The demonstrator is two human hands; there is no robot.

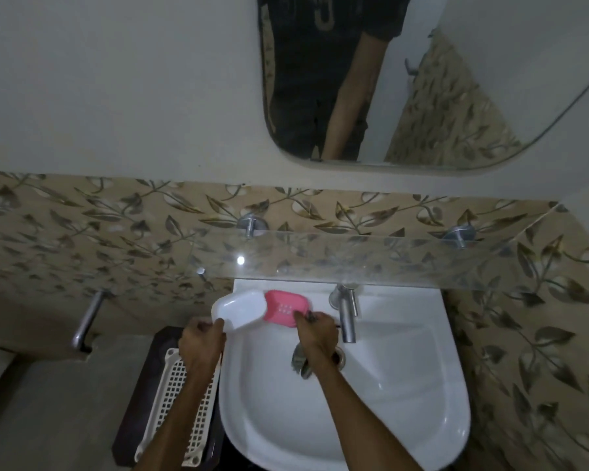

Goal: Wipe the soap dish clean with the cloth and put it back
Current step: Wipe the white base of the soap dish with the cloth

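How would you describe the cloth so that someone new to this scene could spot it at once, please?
Start at the white sink under the glass shelf. Over its basin, the right hand grips the pink soap dish insert. The cloth is the dark grey crumpled rag hanging beneath that hand, the only soft thing among hard plastic and ceramic.

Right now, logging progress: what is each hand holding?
Left hand: closed on the white soap dish tray.
Right hand: closed on the cloth, fingertips at the pink soap dish insert.
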